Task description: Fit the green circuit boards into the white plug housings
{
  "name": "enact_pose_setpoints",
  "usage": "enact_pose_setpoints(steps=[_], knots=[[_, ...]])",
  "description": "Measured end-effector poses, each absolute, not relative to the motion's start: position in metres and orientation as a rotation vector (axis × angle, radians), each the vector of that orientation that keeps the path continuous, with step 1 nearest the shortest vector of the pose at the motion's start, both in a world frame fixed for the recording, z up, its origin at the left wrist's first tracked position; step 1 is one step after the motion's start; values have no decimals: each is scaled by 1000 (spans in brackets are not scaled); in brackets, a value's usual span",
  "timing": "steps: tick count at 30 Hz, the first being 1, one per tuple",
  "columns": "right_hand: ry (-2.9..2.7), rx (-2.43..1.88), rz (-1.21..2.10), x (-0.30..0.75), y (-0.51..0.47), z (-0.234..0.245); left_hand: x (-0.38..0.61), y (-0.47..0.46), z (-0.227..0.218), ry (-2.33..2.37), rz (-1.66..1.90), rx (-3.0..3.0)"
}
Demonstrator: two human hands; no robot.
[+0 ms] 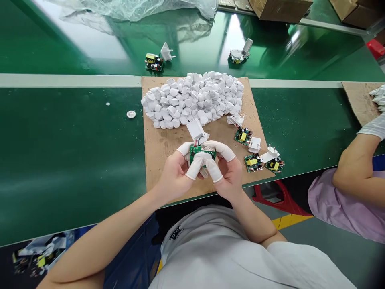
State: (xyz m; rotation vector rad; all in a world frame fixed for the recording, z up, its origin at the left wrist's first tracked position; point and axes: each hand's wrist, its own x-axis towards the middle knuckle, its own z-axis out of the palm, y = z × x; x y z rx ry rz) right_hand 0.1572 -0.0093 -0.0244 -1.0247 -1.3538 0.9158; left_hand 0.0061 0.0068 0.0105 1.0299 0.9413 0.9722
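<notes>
Both hands grip one green circuit board (pixel 194 151) in front of my body, over the cardboard sheet. My left hand (pixel 180 170) closes on its left side and my right hand (pixel 227 168) on its right side. White finger cots cover several fingertips, and both thumbs press on the near face of the board. Red and black wires run from its top to a white plastic plug part (pixel 196 130). Just beyond lies a large pile of small white caps (pixel 195 100). What the fingers touch behind the board is hidden.
Several circuit boards with white plugs (pixel 254 162) lie right on the cardboard (pixel 168 160). Two more assemblies, a left one (pixel 155 62) and a right one (pixel 239 55), stand beyond the pale strip. A co-worker's arm (pixel 357 160) is at right. Clear plastic sheeting (pixel 135 10) lies at the back.
</notes>
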Motion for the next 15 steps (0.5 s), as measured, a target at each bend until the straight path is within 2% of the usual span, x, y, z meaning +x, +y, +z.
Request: enact_pose_setpoints(steps=[7, 15], knots=[[-1340, -967, 920, 156, -5, -15, 4, 9, 5, 809, 1014, 1023], [-1356, -1012, 828, 149, -3, -1, 1, 5, 2, 874, 1068, 1225]])
